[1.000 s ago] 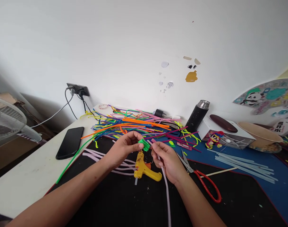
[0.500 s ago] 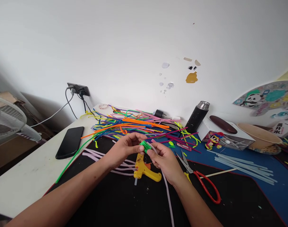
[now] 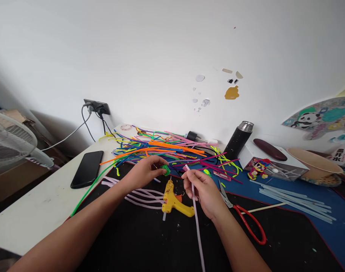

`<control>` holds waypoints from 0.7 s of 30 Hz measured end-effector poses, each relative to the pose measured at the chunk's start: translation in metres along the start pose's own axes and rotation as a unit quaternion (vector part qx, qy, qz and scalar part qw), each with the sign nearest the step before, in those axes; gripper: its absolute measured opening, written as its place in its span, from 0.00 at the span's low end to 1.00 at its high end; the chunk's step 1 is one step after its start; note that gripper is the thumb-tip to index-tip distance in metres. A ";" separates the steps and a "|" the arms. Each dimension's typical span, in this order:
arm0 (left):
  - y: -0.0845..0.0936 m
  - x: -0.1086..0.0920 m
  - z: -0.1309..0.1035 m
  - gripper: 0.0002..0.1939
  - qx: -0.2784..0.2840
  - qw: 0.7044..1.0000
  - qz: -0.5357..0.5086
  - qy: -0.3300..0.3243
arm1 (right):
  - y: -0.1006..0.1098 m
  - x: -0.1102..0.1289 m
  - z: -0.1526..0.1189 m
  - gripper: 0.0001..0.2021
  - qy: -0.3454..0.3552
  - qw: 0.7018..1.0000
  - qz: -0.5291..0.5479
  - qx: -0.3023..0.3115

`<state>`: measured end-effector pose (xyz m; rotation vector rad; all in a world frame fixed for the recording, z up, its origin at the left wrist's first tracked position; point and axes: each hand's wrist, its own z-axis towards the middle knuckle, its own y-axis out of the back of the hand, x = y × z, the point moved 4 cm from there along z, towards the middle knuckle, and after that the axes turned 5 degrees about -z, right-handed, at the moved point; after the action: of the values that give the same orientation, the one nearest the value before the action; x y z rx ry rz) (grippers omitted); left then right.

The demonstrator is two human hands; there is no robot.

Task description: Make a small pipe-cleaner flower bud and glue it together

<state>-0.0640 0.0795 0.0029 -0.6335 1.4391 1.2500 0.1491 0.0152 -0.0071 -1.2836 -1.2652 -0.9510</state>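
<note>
Between the thumb and fingers of my left hand (image 3: 147, 172) is a small bright green piece (image 3: 167, 170); its exact kind is too small to make out. My right hand (image 3: 202, 189) pinches a pale lilac pipe cleaner (image 3: 197, 226) near its upper end, and the rest hangs down toward the bottom edge. A yellow glue gun (image 3: 172, 200) lies on the black mat (image 3: 133, 241) between and below my hands, a clear stick poking from its back. More lilac pipe cleaners (image 3: 144, 196) lie beside it, partly behind my left forearm.
Colourful pipe cleaners (image 3: 161, 145) pile up along the wall. Red-handled scissors (image 3: 250, 224) and glue sticks (image 3: 294, 202) lie at right. A black flask (image 3: 238, 141) stands behind, near a small figurine (image 3: 257, 169). A phone (image 3: 87, 169) rests at left, beyond it a fan (image 3: 12, 136).
My hands have parted. The green piece stays in my left hand, which has shifted slightly left; my right hand now holds the lilac pipe cleaner apart from it.
</note>
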 end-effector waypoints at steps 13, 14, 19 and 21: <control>-0.011 0.016 0.001 0.13 0.059 0.987 0.127 -0.072 | 0.000 0.003 -0.003 0.23 0.000 1.000 0.019 0.010; -0.010 0.016 0.001 0.14 0.062 0.988 0.126 -0.067 | 0.000 0.004 -0.003 0.23 0.000 1.000 0.018 0.008; -0.003 0.008 0.001 0.17 0.045 0.994 0.100 -0.028 | 0.002 0.004 -0.001 0.25 0.016 1.000 0.003 -0.006; 0.001 0.004 0.002 0.17 0.005 0.997 0.074 -0.027 | 0.003 0.004 -0.001 0.25 0.026 1.000 -0.003 -0.012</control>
<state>-0.0656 0.0826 0.0001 -0.4903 1.4685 1.3639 0.1529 0.0155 -0.0034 -1.2657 -1.2215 -1.0004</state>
